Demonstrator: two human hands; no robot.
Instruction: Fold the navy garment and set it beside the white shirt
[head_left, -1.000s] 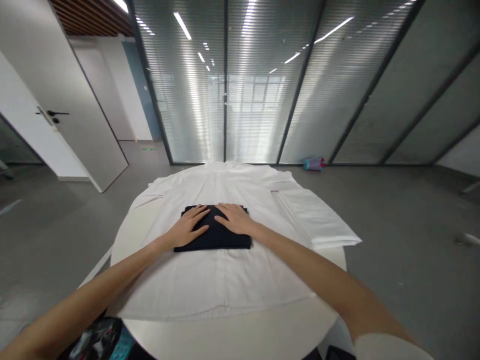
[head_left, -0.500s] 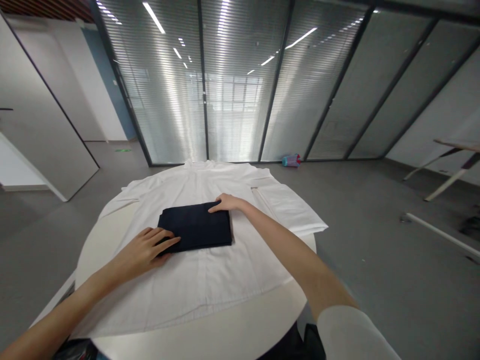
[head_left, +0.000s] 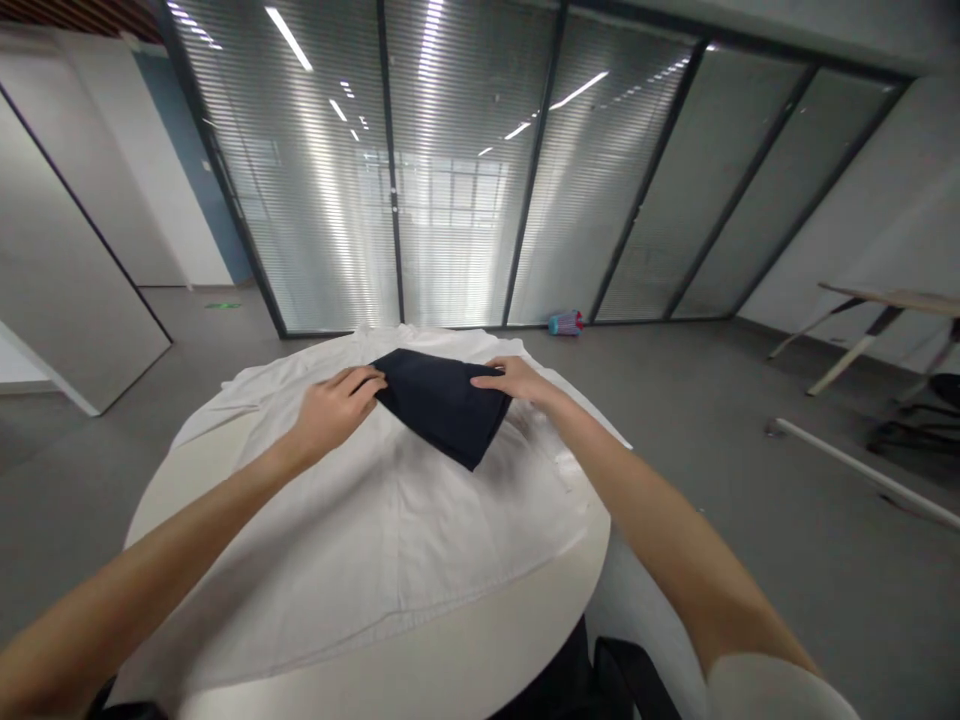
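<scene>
A folded dark navy cloth [head_left: 442, 402] is held up, tilted, over a white shirt [head_left: 360, 540] spread on a round table. My left hand [head_left: 339, 408] grips the cloth's left edge, with fingertips on top. At its upper right corner, my right hand [head_left: 517, 380] pinches the cloth, thumb on the upper face and the other fingers largely hidden behind. The shirt lies with its collar at the far side and its hem towards me. Part of its middle is hidden by the cloth and my arms.
The round white table [head_left: 517, 640] shows its rim in front. Beyond it stands a glass partition [head_left: 450, 200] with blinds. On the floor lies a small blue and pink basket [head_left: 565, 323]. Another table [head_left: 892, 298] and a white metal bar [head_left: 862, 470] are at right.
The navy cloth has risen off the shirt and tilted, moving away from me and rightward with both hands. My left hand has gone from resting on it to gripping its edge.
</scene>
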